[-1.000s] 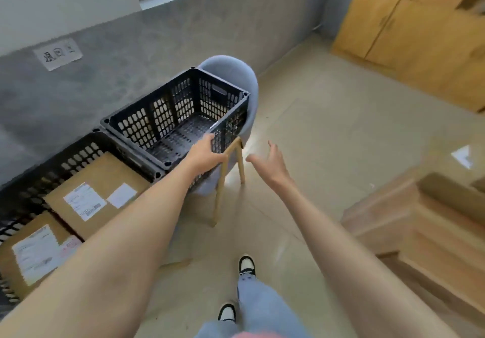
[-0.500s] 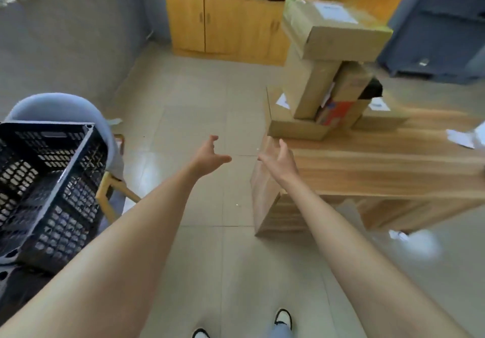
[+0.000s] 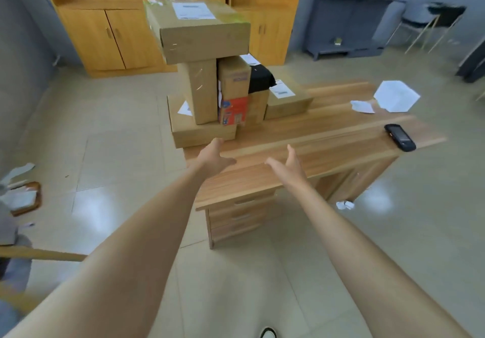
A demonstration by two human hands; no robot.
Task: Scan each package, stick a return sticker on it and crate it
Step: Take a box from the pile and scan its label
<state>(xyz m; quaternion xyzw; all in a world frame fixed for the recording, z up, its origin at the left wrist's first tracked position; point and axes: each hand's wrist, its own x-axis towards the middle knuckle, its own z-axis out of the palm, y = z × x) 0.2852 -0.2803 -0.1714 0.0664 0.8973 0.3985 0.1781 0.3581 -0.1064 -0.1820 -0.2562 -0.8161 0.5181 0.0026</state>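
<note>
Cardboard packages are stacked at the left end of a wooden desk [image 3: 328,138]. A big labelled box [image 3: 196,30] lies on top, resting on upright boxes, among them an orange-printed box [image 3: 233,93]. A flat box [image 3: 202,133] forms the base, and a low labelled box [image 3: 287,100] lies to the right. A black handheld scanner [image 3: 400,137] rests near the desk's right edge, with white sticker sheets [image 3: 396,95] behind it. My left hand [image 3: 214,155] and my right hand [image 3: 290,164] are stretched out over the desk's near edge, palms facing each other, fingers relaxed, holding nothing.
Yellow wooden cabinets [image 3: 110,33] line the back wall, beside a dark shelf unit [image 3: 346,25]. Paper scraps [image 3: 345,204] lie on the tiled floor. A chair leg [image 3: 42,253] juts in at the lower left. The desk has drawers [image 3: 241,214] at its near end.
My view has swung right, from the black crate on the chair to the desk. My left hand let go of the crate, and both empty hands now reach toward the package stack.
</note>
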